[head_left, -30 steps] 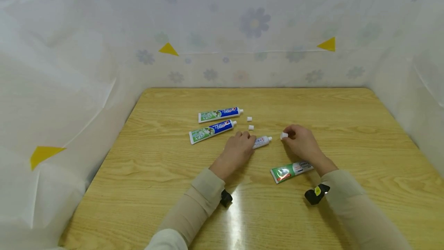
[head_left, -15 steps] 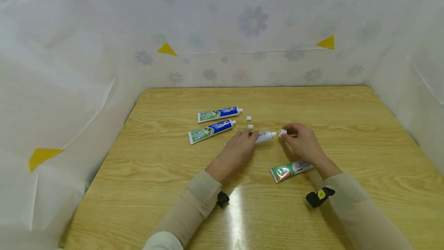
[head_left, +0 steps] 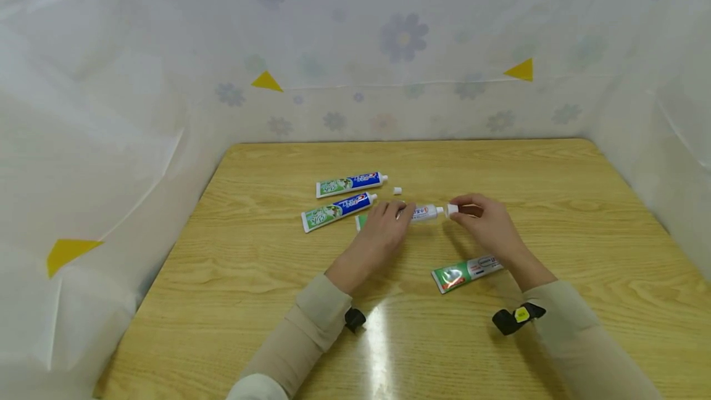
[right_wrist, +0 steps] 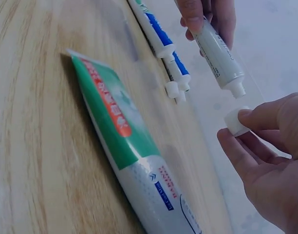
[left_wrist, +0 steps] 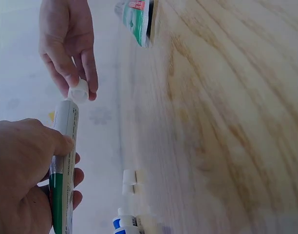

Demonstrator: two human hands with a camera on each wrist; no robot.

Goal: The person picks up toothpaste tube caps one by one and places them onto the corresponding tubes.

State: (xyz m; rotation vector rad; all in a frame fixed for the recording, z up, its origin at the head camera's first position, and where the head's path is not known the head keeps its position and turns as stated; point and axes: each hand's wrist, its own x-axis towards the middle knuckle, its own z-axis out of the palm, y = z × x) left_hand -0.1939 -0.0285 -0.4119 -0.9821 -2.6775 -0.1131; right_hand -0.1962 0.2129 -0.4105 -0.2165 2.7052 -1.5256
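My left hand [head_left: 378, 233] grips a white and green toothpaste tube [head_left: 424, 213] round its body, its bare nozzle pointing right. Between thumb and fingertips, my right hand [head_left: 489, 224] pinches a white cap [head_left: 452, 210] right at the nozzle. In the right wrist view a small gap shows between the tube [right_wrist: 219, 61] and the cap [right_wrist: 236, 122]. The left wrist view shows the hollow side of the cap [left_wrist: 80, 91] close by the nozzle. The tube's middle is hidden under my left fingers.
Two uncapped blue and green toothpaste tubes [head_left: 352, 184] [head_left: 339, 212] lie at the back left. A loose white cap [head_left: 397, 191] lies near their nozzles; another shows in the left wrist view. One more green and white tube [head_left: 466, 272] lies below my right hand on the wooden table [head_left: 233, 301].
My left hand has raised the tube's nozzle end and brought it rightward to the cap. My right hand has shifted slightly left with the cap, so the gap between them has narrowed.
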